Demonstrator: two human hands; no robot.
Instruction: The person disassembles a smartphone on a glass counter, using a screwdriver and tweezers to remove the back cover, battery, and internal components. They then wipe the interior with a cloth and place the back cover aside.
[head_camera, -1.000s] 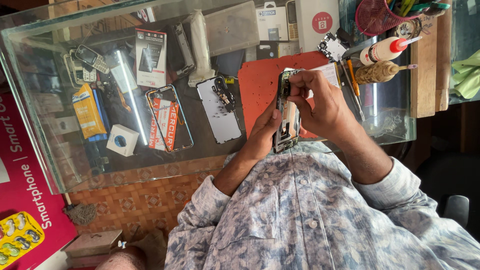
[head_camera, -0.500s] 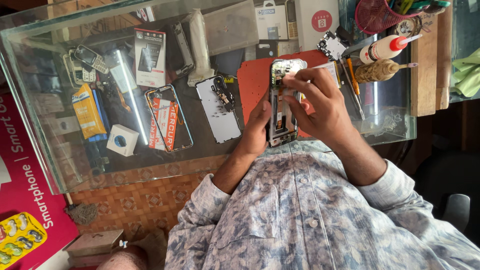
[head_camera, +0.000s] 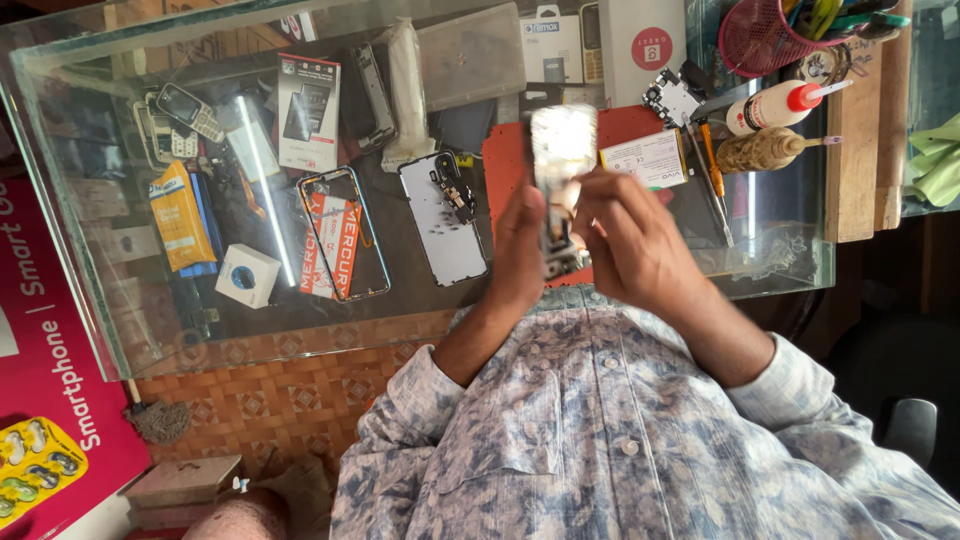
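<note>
Opened smartphone (head_camera: 560, 185) held upright above the red work mat (head_camera: 510, 170), pinched along one edge by left hand (head_camera: 520, 250), right hand (head_camera: 625, 235) closed on the other edge, fingertips at its middle. Best kept steady over the mat, grip light on the edges. Beyond on glass tabletop (head_camera: 790, 260): battery (head_camera: 643, 160), screwdriver (head_camera: 712, 165), glue bottle (head_camera: 775, 105).

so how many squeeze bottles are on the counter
2, both at the right end of the glass counter: a white squeeze bottle with a red nozzle, and a brown-stained squeeze bottle just below it in the picture. More may be hidden.
</note>
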